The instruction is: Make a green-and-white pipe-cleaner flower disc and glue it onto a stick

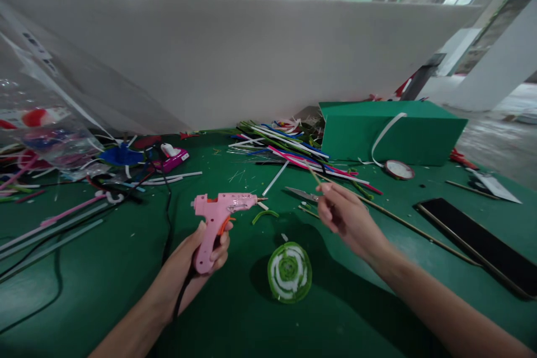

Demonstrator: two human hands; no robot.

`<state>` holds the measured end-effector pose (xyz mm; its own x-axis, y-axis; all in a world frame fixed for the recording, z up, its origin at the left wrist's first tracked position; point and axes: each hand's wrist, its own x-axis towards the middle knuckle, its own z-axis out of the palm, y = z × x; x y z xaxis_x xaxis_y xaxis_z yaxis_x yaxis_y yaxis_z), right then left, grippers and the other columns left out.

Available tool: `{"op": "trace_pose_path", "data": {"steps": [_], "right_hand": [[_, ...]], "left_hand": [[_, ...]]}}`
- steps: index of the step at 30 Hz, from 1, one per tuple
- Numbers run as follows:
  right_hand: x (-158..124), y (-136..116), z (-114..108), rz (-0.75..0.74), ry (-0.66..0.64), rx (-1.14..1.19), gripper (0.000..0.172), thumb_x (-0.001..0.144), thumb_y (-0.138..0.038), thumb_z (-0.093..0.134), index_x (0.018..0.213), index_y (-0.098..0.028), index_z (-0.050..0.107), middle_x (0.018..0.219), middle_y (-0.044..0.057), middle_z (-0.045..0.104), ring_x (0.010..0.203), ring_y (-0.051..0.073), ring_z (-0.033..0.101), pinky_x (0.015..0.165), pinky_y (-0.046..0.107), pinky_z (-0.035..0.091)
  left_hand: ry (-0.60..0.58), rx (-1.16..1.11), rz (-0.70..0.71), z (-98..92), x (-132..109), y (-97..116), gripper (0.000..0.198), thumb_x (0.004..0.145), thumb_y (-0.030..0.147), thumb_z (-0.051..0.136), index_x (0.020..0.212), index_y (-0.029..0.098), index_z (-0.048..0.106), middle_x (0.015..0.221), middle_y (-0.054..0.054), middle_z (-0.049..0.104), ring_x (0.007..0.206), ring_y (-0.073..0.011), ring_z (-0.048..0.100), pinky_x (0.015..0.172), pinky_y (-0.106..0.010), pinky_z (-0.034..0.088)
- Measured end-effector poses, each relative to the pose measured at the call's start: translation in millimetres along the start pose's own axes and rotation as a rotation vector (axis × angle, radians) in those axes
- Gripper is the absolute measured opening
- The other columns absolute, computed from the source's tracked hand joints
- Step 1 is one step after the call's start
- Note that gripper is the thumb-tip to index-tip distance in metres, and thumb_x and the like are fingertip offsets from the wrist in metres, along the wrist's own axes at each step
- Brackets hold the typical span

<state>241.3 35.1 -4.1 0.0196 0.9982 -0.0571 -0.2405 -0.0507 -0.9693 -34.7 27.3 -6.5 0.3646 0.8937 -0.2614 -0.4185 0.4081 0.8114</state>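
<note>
My left hand (218, 249) is wrapped round the handle of a pink hot glue gun (212, 218), its nozzle pointing right. In a pinch, my right hand (344, 212) holds a thin tan stick (314, 174) by its lower end. A pair of scissors (300, 194) lies beside that hand, its handles partly hidden. Below and between my hands sits a round green and white coiled piece (289, 272). A short curved green strip (265, 215) lies on the table near the nozzle.
Behind, coloured pipe cleaners (289, 145) lie in a pile next to a green box (390, 131). A phone (478, 243) and a long thin stick (419, 229) are at right. Glue sticks (54, 229), cables and a plastic bag (54, 134) occupy the left. A white panel (235, 61) stands behind.
</note>
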Motion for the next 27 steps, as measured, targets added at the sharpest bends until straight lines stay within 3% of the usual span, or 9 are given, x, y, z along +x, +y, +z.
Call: {"op": "trace_pose_path", "data": {"steps": [7,12,14,17,20,23,27], "right_hand": [[9.9,-22.0,-27.0,-0.075,0.133,0.258,0.017,0.089,-0.031,0.045,0.078,-0.02,0.05,0.052,-0.006,0.034,0.04,0.008,0.026,0.039,0.023,0.022],[9.8,-34.3,-38.1,-0.154,0.159,0.3,0.015,0.088,-0.03,0.048,0.076,-0.02,0.051,0.053,-0.006,0.03,0.04,0.007,0.026,0.038,0.022,0.023],[8.0,-37.7,-39.5,-0.195,0.127,0.263,0.015,0.086,-0.032,0.052,0.078,-0.019,0.055,0.052,-0.007,0.03,0.039,0.006,0.026,0.038,0.021,0.024],[2.5,-36.8,-39.5,-0.233,0.022,0.148,0.013,0.083,-0.03,0.057,0.082,-0.017,0.059,0.049,-0.007,0.037,0.038,0.005,0.031,0.037,0.02,0.023],[-7.4,-28.0,-38.6,-0.167,-0.121,-0.039,0.011,0.08,-0.028,0.062,0.083,-0.018,0.062,0.046,-0.006,0.045,0.036,0.005,0.037,0.035,0.018,0.023],[-20.4,-18.3,-37.3,-0.083,-0.238,-0.255,0.012,0.077,-0.028,0.065,0.08,-0.017,0.063,0.043,-0.006,0.047,0.036,0.006,0.039,0.036,0.018,0.028],[-34.7,-13.3,-33.2,-0.084,-0.306,-0.471,0.012,0.078,-0.028,0.063,0.078,-0.016,0.062,0.055,-0.003,0.052,0.043,0.007,0.045,0.041,0.019,0.036]], "left_hand": [[0.113,0.142,0.063,-2.5,5.4,6.5,0.03,0.087,0.035,0.049,0.096,0.011,0.063,0.059,-0.001,0.05,0.049,-0.0093,0.033,0.045,-0.021,0.032],[0.343,0.373,0.186,-24.8,12.5,16.8,0.028,0.075,0.038,0.064,0.088,0.014,0.063,0.065,-0.001,0.055,0.054,-0.0112,0.045,0.047,-0.02,0.036],[0.475,0.526,0.148,-34.6,15.0,20.1,0.029,0.071,0.044,0.065,0.083,0.017,0.061,0.06,0.003,0.052,0.048,-0.01,0.044,0.044,-0.02,0.035],[0.493,0.9,0.148,-43.3,16.1,23.8,0.037,0.075,0.054,0.052,0.076,0.018,0.058,0.058,0.004,0.05,0.05,-0.0124,0.048,0.047,-0.022,0.038],[0.537,1.227,0.162,-45.9,14.5,27.3,0.044,0.079,0.056,0.04,0.072,0.017,0.059,0.054,0.002,0.051,0.05,-0.0157,0.05,0.048,-0.025,0.037],[0.584,1.379,0.159,-48.5,11.4,31.3,0.045,0.079,0.055,0.04,0.062,0.018,0.06,0.051,-0.001,0.053,0.05,-0.0197,0.051,0.049,-0.028,0.035],[0.579,1.56,0.199,-52.9,3.8,35.1,0.045,0.08,0.05,0.039,0.059,0.017,0.063,0.055,-0.008,0.058,0.056,-0.0245,0.054,0.053,-0.031,0.036]]}}
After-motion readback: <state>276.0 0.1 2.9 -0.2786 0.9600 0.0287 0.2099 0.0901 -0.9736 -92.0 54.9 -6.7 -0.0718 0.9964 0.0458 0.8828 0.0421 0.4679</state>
